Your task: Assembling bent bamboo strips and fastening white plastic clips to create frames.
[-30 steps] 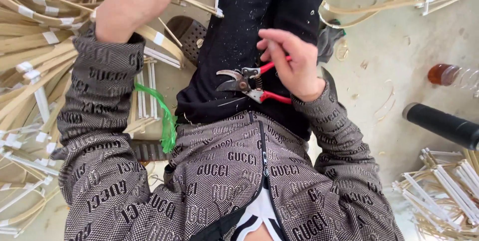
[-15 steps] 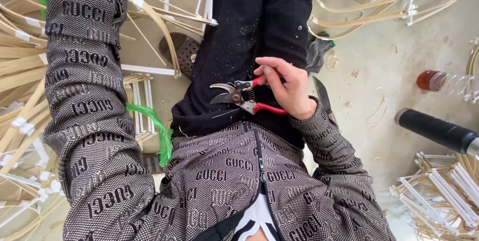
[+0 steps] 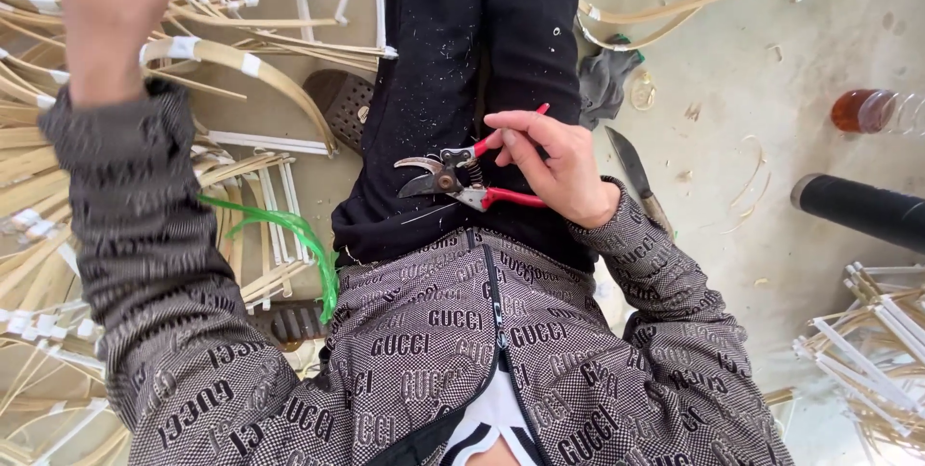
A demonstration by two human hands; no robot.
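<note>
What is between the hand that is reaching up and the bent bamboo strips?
Nothing visible. The left hand is raised right over the pile of bamboo strips, with no other thing between them; whether it touches them cannot be told. The right hand holds the red-handled pruning shears over the lap.

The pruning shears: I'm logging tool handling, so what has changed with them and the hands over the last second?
The left hand has risen up and away over the bamboo strips, its top now out of frame. The right hand kept its grip on the red-handled pruning shears, lowering them slightly against the black trousers. The blades stay open, pointing left. The knife on the floor has not moved.
</note>
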